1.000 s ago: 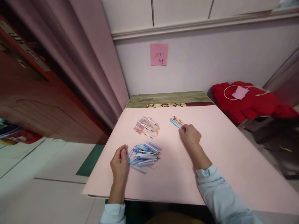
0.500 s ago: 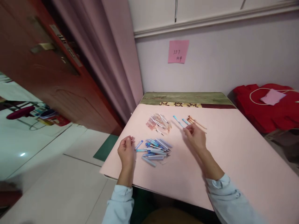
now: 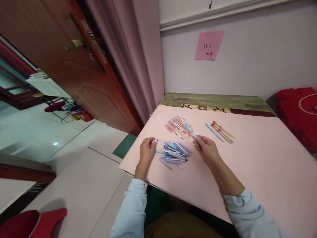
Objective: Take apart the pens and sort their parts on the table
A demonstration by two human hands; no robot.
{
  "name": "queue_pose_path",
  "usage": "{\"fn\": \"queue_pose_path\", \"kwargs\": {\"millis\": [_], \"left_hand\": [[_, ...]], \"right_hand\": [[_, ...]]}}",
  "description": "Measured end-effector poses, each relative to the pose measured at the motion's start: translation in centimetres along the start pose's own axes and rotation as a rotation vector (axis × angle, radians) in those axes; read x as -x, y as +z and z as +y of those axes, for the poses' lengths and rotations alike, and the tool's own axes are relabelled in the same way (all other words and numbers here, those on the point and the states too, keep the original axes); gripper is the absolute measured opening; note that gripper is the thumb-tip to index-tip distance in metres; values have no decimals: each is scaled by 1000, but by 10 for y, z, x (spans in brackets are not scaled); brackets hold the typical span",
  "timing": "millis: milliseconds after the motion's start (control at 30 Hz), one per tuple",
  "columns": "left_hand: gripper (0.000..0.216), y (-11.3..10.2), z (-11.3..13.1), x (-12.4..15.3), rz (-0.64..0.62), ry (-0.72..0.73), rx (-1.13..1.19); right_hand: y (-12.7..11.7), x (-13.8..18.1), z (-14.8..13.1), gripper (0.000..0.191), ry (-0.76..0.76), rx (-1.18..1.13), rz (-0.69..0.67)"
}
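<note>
My left hand is closed on a short blue pen part, maybe a cap, at the left side of the table. In my right hand a light-blue pen is pinched near its lower end, its blue end pointing up and to the left. Between the hands lies a pile of blue and lilac pen parts with white refills among them. Behind it sits a pile of pinkish clear pen parts and refills. On the right, a light-blue pen rests beside several orange-brown pens.
A pink sheet covers the table, with a green wood-pattern strip showing at the back. The wall carries a pink note. To the left stand a curtain and an open brown door; red cloth lies at right.
My left hand has picked up the small blue part from beside the pile. My right hand has moved left, away from the orange-brown pens, with its pen. The view has turned left.
</note>
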State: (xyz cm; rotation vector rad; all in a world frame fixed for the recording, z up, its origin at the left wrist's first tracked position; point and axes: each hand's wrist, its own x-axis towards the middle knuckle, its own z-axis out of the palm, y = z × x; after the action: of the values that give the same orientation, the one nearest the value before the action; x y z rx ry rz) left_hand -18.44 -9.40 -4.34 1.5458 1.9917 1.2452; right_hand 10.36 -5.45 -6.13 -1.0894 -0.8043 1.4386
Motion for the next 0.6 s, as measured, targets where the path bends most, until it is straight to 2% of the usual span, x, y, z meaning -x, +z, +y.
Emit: {"fn": "queue_pose_path", "kwargs": {"millis": [100, 167, 333, 400, 500, 600], "left_hand": [[11, -5, 7, 3, -8, -22, -294], [6, -8, 11, 3, -36, -44, -353], [11, -17, 6, 0, -265, 198, -189], [16, -19, 4, -1, -321, 251, -120], [23, -18, 2, -1, -341, 274, -48], [25, -14, 0, -3, -271, 219, 26]], "right_hand": [[1, 1, -1, 46, 19, -21, 13], [2, 3, -2, 45, 26, -23, 22], [2, 3, -2, 45, 17, -29, 27], [1, 2, -1, 46, 19, -24, 25], [2, 2, 0, 47, 24, -7, 29], [2, 4, -1, 47, 20, -5, 28]]}}
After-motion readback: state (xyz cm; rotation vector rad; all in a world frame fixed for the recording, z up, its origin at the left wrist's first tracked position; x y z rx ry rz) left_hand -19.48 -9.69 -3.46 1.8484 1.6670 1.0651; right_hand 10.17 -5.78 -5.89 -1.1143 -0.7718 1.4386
